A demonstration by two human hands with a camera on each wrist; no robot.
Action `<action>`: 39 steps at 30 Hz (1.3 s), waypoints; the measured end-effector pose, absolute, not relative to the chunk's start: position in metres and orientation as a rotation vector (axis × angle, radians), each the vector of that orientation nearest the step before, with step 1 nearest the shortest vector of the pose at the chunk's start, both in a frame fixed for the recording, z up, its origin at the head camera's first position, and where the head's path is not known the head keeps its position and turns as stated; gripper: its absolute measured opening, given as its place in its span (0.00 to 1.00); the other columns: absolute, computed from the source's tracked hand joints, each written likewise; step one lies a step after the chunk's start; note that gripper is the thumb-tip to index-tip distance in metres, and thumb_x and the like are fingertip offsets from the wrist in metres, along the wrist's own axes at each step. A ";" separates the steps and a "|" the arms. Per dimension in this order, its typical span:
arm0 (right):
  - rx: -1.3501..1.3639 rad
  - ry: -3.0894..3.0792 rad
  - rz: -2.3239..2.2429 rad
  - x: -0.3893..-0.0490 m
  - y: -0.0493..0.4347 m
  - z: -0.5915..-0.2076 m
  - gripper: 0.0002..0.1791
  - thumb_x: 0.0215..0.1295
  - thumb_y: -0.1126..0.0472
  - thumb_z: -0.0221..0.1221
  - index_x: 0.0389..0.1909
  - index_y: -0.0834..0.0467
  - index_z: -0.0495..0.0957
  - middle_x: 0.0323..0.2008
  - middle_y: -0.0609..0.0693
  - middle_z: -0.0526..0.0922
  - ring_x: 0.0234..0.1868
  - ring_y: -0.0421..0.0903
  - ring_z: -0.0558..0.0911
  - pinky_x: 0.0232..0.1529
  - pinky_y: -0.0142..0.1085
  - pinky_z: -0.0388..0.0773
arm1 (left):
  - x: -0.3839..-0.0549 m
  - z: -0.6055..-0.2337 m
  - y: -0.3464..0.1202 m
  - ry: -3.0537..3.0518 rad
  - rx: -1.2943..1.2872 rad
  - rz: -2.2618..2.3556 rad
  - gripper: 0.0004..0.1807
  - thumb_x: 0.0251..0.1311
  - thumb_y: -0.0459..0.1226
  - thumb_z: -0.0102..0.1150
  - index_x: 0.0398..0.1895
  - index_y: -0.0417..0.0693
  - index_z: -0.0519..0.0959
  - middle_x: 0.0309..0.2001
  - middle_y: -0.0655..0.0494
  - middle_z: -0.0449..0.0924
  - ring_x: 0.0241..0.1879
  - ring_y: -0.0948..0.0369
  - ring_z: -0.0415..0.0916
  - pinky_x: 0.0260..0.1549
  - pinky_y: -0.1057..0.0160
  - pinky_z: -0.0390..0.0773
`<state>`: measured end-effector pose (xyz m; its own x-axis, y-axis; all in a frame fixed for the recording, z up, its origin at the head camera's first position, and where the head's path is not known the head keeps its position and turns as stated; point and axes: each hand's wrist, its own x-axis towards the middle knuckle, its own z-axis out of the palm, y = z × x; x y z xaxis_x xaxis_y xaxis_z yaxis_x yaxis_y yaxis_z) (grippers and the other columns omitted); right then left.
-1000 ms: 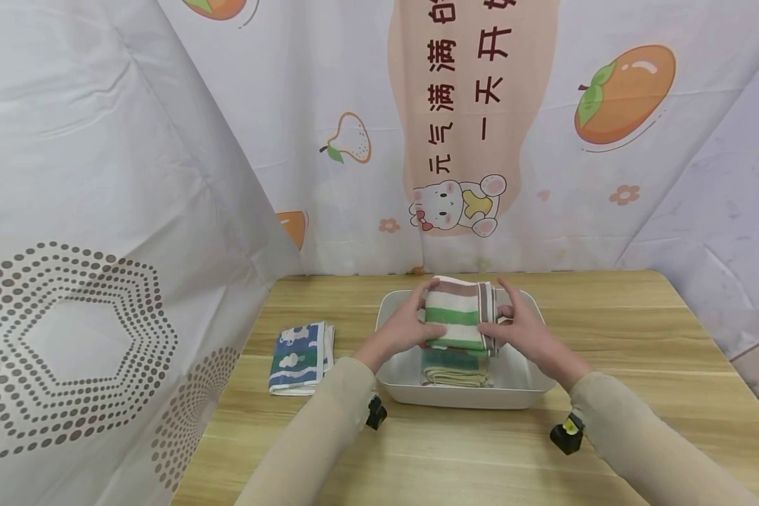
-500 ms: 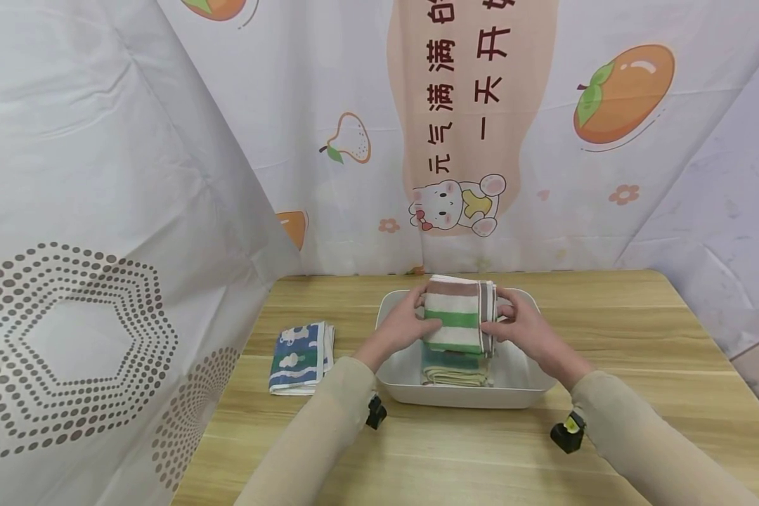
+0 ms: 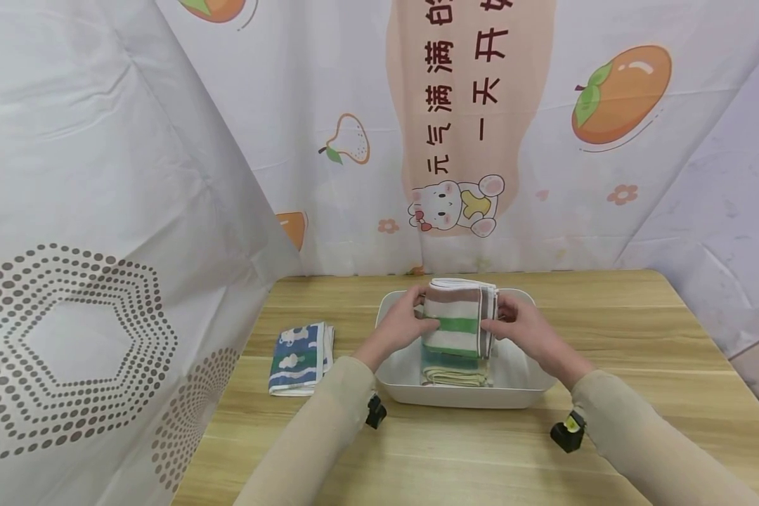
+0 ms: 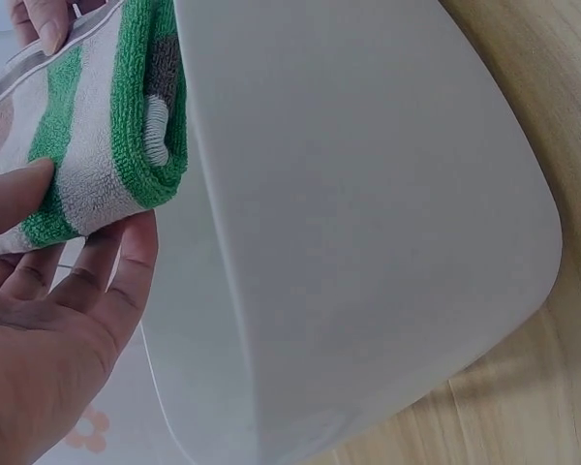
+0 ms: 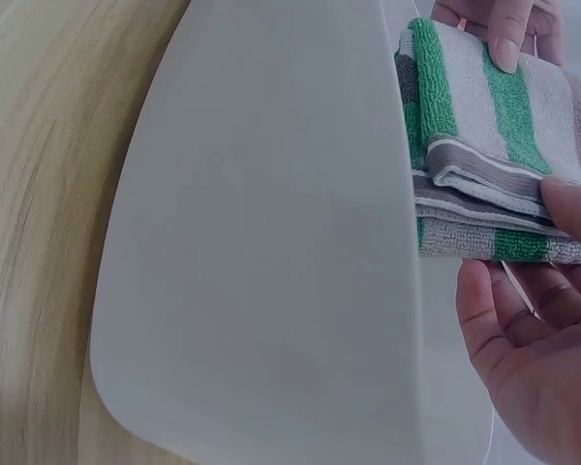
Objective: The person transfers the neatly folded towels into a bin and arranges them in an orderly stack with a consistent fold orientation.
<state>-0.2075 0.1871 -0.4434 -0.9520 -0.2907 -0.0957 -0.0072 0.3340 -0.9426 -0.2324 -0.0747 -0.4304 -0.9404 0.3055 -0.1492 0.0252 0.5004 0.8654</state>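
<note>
One folded towel (image 3: 453,322), striped, held between fingers (image 4: 128,279)

“元气满满” (image 3: 439,99), “一天开” (image 3: 485,91), dark red lettering, on hanging cloth (image 3: 329,77)

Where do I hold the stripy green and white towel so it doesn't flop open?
Probably best by both side edges of the striped towel: left hand from the left, right hand from the right, thumbs on top, fingers underneath. It's folded into a thick bundle, and grey-edged layers show at the right end, so pinching them together should help.
</note>
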 end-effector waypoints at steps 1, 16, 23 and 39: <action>-0.273 2.353 -1.661 -0.207 0.187 -0.443 0.24 0.71 0.55 0.64 0.59 0.65 0.72 0.46 0.56 0.81 0.43 0.45 0.79 0.43 0.36 0.80 | -0.232 -0.430 -0.075 2.470 0.283 1.413 0.35 0.66 0.37 0.67 0.73 0.52 0.64 0.67 0.49 0.73 0.55 0.54 0.78 0.55 0.53 0.80; -0.288 2.316 -1.657 -0.208 0.189 -0.446 0.26 0.71 0.55 0.65 0.62 0.66 0.71 0.48 0.57 0.83 0.46 0.51 0.81 0.47 0.39 0.82 | -0.230 -0.427 -0.076 2.573 0.367 1.403 0.27 0.69 0.37 0.62 0.71 0.58 0.70 0.61 0.55 0.75 0.55 0.55 0.74 0.48 0.57 0.80; -0.322 2.329 -1.662 -0.209 0.190 -0.448 0.25 0.70 0.56 0.66 0.59 0.67 0.71 0.46 0.56 0.83 0.44 0.49 0.80 0.46 0.40 0.82 | -0.228 -0.425 -0.076 2.586 0.411 1.394 0.24 0.70 0.38 0.61 0.69 0.58 0.74 0.62 0.55 0.77 0.55 0.55 0.75 0.48 0.57 0.80; -0.330 2.359 -1.617 -0.209 0.190 -0.450 0.26 0.69 0.54 0.66 0.61 0.64 0.72 0.49 0.57 0.80 0.45 0.48 0.79 0.49 0.47 0.81 | -0.227 -0.423 -0.077 2.593 0.497 1.398 0.23 0.71 0.38 0.59 0.69 0.55 0.75 0.57 0.54 0.80 0.51 0.58 0.76 0.46 0.58 0.81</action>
<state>-0.2090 0.1901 -0.4502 -0.9399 -0.3305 -0.0859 -0.0391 0.3539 -0.9344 -0.2271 -0.0766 -0.4234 -0.9330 0.3593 0.0214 0.2153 0.5095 0.8331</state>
